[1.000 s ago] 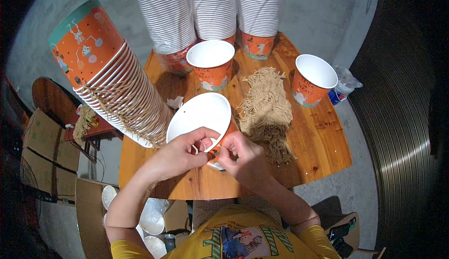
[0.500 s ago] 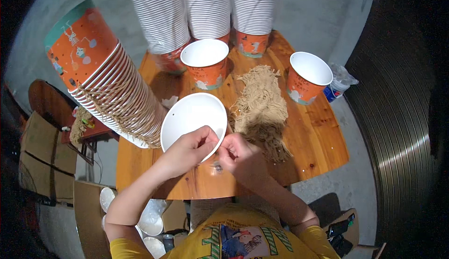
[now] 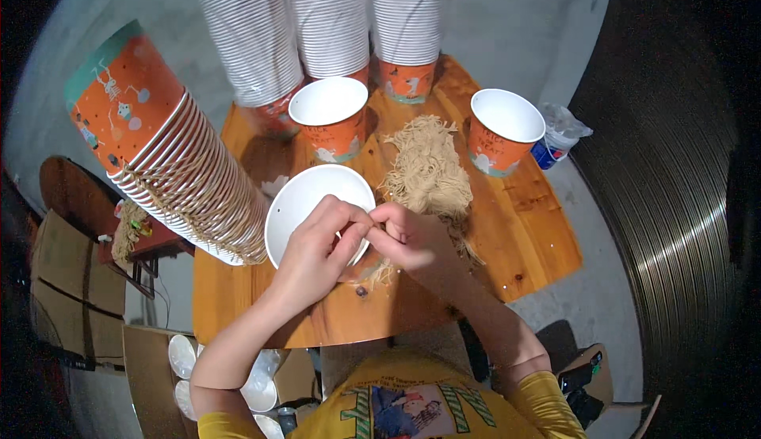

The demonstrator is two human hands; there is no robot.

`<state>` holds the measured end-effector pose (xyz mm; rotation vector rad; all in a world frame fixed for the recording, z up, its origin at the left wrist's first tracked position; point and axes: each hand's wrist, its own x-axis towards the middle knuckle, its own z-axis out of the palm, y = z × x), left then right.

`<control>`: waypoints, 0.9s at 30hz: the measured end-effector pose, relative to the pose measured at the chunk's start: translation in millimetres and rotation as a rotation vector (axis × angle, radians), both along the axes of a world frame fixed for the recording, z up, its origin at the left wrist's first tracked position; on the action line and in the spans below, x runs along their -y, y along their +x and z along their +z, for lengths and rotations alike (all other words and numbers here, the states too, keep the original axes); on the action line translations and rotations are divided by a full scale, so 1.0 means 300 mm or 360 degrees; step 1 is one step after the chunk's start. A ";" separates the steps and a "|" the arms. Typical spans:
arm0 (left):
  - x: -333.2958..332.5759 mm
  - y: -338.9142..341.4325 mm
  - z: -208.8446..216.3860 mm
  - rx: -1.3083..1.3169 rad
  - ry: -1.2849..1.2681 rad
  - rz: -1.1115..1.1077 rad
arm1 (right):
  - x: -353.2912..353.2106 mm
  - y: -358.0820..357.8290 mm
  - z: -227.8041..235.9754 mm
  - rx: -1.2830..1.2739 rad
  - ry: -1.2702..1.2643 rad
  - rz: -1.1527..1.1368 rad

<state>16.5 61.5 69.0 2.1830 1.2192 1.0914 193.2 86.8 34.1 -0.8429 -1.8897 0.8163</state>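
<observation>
A paper bucket (image 3: 305, 193), white inside with a small hole near its rim, stands tilted toward me on the wooden table. Over its right rim, my left hand (image 3: 315, 241) and my right hand (image 3: 416, 247) meet fingertip to fingertip. Both are closed in a pinch; whatever lies between the fingers is hidden or too small to name. Just beyond my right hand lies a bundle of tan cords (image 3: 432, 169), with loose ends showing beside the wrist. To the left leans a tall stack of orange buckets (image 3: 131, 102), tan cord loops hanging along its rims.
Two orange buckets, one at the back middle (image 3: 331, 126) and one at the right (image 3: 503, 134), stand upright on the wooden table (image 3: 531, 237). Behind them rise plastic-wrapped bucket stacks (image 3: 329, 19). A carton (image 3: 151, 368) with white buckets is on the floor at lower left.
My hands have moved slightly up and closer together, fingertips now meeting above the bucket's right rim. The whole view has shifted a little.
</observation>
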 end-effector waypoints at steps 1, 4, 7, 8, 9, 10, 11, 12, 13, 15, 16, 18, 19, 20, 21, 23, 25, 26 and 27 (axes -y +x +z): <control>0.000 0.001 0.000 0.0092 -0.0116 0.0007 | -0.003 -0.002 0.002 0.0000 0.0005 0.0000; -0.006 -0.001 -0.007 0.0459 -0.0502 -0.0060 | -0.008 -0.014 0.018 -0.0066 -0.0436 0.0067; -0.019 -0.011 -0.009 0.0823 -0.1057 -0.0215 | -0.011 -0.022 0.053 -0.0377 -0.0936 0.0172; -0.026 -0.010 -0.023 0.1003 -0.1168 -0.0304 | -0.019 -0.013 0.046 -0.0433 -0.1052 0.0240; -0.034 -0.011 -0.037 0.1133 -0.1238 -0.0356 | -0.026 -0.008 0.041 -0.0490 -0.1164 0.0311; -0.033 -0.009 -0.037 0.1133 -0.1233 -0.0358 | -0.031 -0.008 0.036 -0.0488 -0.1158 0.0311; -0.032 -0.001 -0.031 0.1174 -0.1280 -0.0350 | -0.034 -0.008 0.028 -0.0473 -0.1131 0.0321; -0.030 0.007 -0.027 0.1214 -0.1327 -0.0343 | -0.037 -0.007 0.017 -0.0458 -0.1103 0.0329; -0.027 0.012 -0.024 0.1256 -0.1343 -0.0351 | -0.045 -0.002 -0.008 -0.0458 -0.1097 0.0325; -0.036 0.015 -0.039 0.1249 -0.1393 -0.0326 | -0.064 0.023 -0.056 -0.0757 -0.1060 0.0497; -0.037 0.006 -0.049 0.1253 -0.1435 -0.0264 | -0.053 0.023 -0.020 -0.0754 -0.1064 0.0511; -0.042 0.001 -0.056 0.1262 -0.1429 -0.0235 | -0.025 0.047 0.080 -0.0488 -0.0982 0.0346; -0.044 0.003 -0.058 0.1267 -0.1429 -0.0217 | -0.036 0.072 0.084 -0.0410 -0.0888 0.0473; -0.045 0.009 -0.055 0.1267 -0.1429 -0.0220 | -0.045 0.082 0.100 -0.0409 -0.0887 0.0470; -0.046 0.023 -0.047 0.1257 -0.1384 -0.0216 | -0.046 0.096 0.129 -0.0287 -0.0814 0.0541; -0.046 0.032 -0.044 0.1247 -0.1336 -0.0207 | -0.053 0.103 0.189 -0.0165 -0.0739 0.0615; -0.041 0.037 -0.044 0.1319 -0.1341 -0.0341 | -0.060 0.099 0.243 0.0023 -0.0741 0.0864; -0.038 0.038 -0.043 0.1319 -0.1338 -0.0341 | -0.071 0.098 0.252 0.0024 -0.0738 0.0864; -0.040 0.041 -0.043 0.1326 -0.1322 -0.0349 | -0.082 0.101 0.259 0.0047 -0.0784 0.0922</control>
